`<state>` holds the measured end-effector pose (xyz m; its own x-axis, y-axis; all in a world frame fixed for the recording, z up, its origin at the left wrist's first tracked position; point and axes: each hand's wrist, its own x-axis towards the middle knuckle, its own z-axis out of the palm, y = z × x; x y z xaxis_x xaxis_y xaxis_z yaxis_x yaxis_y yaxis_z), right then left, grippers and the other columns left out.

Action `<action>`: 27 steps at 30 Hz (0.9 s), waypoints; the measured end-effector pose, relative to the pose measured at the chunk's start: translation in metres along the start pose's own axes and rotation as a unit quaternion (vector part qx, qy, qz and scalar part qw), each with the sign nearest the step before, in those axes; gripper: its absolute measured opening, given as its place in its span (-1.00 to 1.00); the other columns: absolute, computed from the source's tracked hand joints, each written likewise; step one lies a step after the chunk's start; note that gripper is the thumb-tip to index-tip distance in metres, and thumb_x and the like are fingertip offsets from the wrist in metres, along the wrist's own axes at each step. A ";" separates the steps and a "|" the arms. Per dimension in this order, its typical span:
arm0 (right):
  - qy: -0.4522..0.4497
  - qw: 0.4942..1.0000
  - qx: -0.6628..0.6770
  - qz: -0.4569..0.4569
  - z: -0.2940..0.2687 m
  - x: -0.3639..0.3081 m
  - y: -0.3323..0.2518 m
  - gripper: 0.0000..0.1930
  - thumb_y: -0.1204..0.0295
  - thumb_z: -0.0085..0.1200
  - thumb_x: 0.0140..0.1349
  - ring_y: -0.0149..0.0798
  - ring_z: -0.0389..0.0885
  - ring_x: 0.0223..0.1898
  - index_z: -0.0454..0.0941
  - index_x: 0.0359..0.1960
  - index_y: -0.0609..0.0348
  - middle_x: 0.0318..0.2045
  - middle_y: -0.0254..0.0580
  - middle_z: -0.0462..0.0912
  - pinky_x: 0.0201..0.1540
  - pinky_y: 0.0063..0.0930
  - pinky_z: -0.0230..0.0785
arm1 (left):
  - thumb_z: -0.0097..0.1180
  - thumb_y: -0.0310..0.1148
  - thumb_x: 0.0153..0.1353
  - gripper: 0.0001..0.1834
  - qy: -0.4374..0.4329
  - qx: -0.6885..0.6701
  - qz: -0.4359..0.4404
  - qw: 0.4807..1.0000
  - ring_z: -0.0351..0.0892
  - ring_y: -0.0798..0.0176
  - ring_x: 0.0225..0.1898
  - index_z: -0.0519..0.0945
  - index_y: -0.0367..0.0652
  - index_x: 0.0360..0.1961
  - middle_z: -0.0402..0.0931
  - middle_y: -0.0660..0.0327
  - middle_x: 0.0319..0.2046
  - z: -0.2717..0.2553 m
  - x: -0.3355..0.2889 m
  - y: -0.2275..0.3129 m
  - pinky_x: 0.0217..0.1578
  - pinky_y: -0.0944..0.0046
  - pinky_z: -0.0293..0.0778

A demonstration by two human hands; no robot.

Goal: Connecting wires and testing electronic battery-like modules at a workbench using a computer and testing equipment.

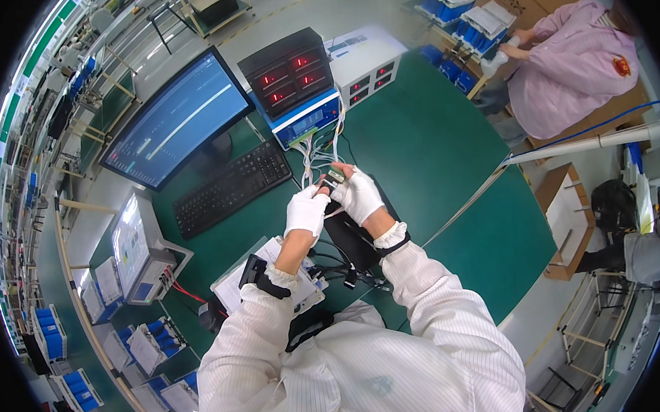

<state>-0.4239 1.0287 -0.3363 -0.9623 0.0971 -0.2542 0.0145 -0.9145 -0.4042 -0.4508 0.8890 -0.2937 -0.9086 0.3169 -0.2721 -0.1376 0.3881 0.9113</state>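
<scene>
Board (336, 175) right of keyboard (232, 189), between my hands | right hand (359, 197) nearer, fingers clamped on it | left hand (306, 211) on its keyboard side, grip I cannot tell | long axis unclear, too small

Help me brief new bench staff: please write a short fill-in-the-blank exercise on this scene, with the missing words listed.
The gloves on the left hand and right hand, which meet at a small green part, are coloured ____.
The monitor stands on the ____ side of the black display box.
That box shows red readouts numbering ____.
The tabletop is coloured ____.

Missing words: white; left; four; green.
</scene>
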 end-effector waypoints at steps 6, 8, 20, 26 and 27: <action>0.060 0.997 -0.031 -0.046 0.018 -0.006 0.010 -0.66 0.37 -0.09 0.36 -0.10 0.59 -0.14 0.38 0.05 0.39 -0.13 -0.01 0.52 -0.09 -0.23 0.53 | 0.08 -0.23 0.20 -0.71 0.041 0.055 0.021 0.997 0.56 0.12 -0.50 0.61 -0.25 -0.22 0.58 -0.03 -0.48 -0.001 -0.002 -0.005 -0.44 0.22 0.41; 0.059 0.996 -0.045 -0.049 0.021 -0.006 0.011 -0.65 0.39 -0.08 0.36 -0.11 0.59 -0.14 0.38 0.06 0.39 -0.13 -0.01 0.53 -0.09 -0.25 0.53 | 0.08 -0.24 0.20 -0.72 0.034 0.049 0.016 0.998 0.52 0.17 -0.52 0.62 -0.25 -0.23 0.57 -0.02 -0.50 -0.001 -0.003 -0.004 -0.44 0.23 0.40; 0.079 0.987 -0.122 -0.072 0.027 -0.013 0.010 -0.66 0.40 -0.02 0.32 -0.26 0.59 -0.16 0.45 0.05 0.35 -0.15 -0.12 0.56 -0.13 -0.45 0.49 | 0.16 -0.34 0.19 -0.77 0.017 -0.116 -0.061 0.991 0.20 0.50 -0.60 0.58 -0.30 -0.49 0.35 0.41 -0.65 -0.006 -0.006 0.012 -0.58 0.42 0.11; 0.089 0.984 -0.136 -0.068 0.024 -0.013 0.012 -0.68 0.40 0.01 0.31 -0.40 0.55 -0.23 0.48 0.06 0.27 -0.17 -0.22 0.58 -0.27 -0.61 0.39 | 0.16 -0.34 0.19 -0.75 0.011 -0.126 -0.057 0.990 0.19 0.50 -0.60 0.56 -0.30 -0.53 0.34 0.41 -0.66 -0.007 -0.007 0.013 -0.57 0.41 0.10; 0.084 0.984 -0.140 -0.071 0.024 -0.012 0.012 -0.68 0.40 0.01 0.31 -0.42 0.54 -0.25 0.49 0.06 0.26 -0.17 -0.23 0.58 -0.30 -0.63 0.36 | 0.16 -0.34 0.19 -0.75 0.014 -0.117 -0.054 0.992 0.19 0.50 -0.60 0.56 -0.30 -0.53 0.34 0.41 -0.66 -0.007 -0.007 0.014 -0.57 0.41 0.10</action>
<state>-0.4185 1.0070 -0.3170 -0.9020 0.3005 -0.3101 -0.0191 -0.7452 -0.6666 -0.4494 0.8863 -0.2768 -0.8940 0.2590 -0.3655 -0.3189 0.2050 0.9253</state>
